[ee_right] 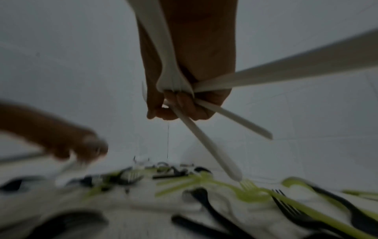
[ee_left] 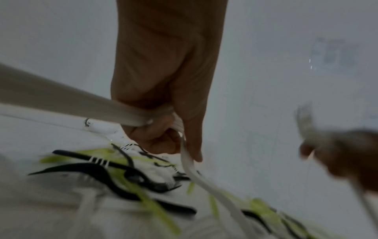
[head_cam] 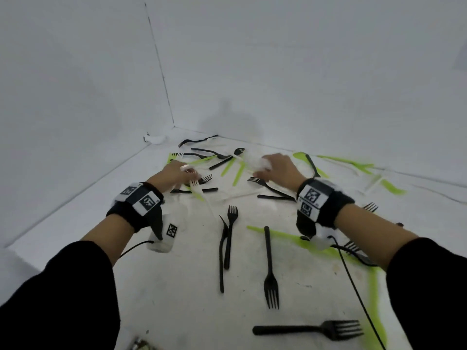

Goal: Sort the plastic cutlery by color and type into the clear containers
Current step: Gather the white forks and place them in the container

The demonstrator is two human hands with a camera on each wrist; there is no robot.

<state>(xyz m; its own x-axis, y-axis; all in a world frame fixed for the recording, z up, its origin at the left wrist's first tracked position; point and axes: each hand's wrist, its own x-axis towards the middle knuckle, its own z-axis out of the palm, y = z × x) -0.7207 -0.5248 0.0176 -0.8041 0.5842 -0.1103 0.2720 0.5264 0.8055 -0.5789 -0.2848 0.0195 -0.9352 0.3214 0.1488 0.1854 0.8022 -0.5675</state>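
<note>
Two hands (head_cam: 174, 176) are out, three black forks (head_cam: 271, 279) lie close by (farther off it is too blurry to count).

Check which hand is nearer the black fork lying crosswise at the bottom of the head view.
Right. The right hand is up the table on the black fork's own side; the left hand is equally far up but farther across.
</note>
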